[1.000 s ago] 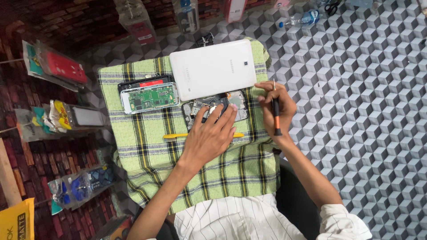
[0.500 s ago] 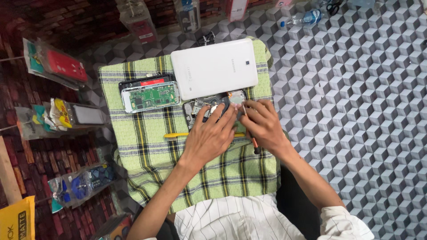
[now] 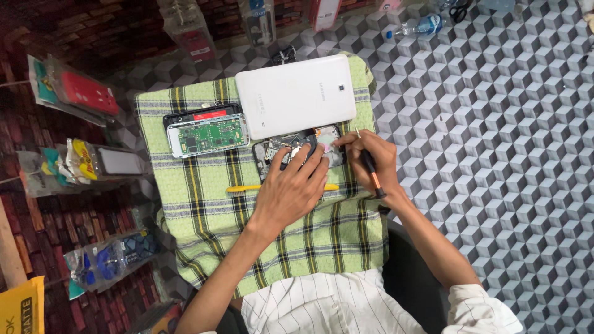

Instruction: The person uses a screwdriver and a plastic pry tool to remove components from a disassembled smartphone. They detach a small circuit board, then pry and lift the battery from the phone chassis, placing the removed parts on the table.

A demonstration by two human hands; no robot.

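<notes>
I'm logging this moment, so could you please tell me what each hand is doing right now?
Left hand: open, pressing flat on the opened phone.
Right hand: closed around a screwdriver.

Everything lies on the checked cloth point(image 3: 204, 210). The tablet point(image 3: 297, 96) sits at its far edge, the circuit-board phone point(image 3: 207, 133) to the tablet's left, the opened phone point(image 3: 297, 151) just before the tablet, the thin stick point(image 3: 244, 188) nearer still.

Bright, even light from above. Green checked cloth point(image 3: 204, 210) and white tablet back point(image 3: 297, 96) look clear, sharp. Soft, small shadows under hands. Left side darker, red wall dim. Corners bend a bit. No strong glare.
</notes>
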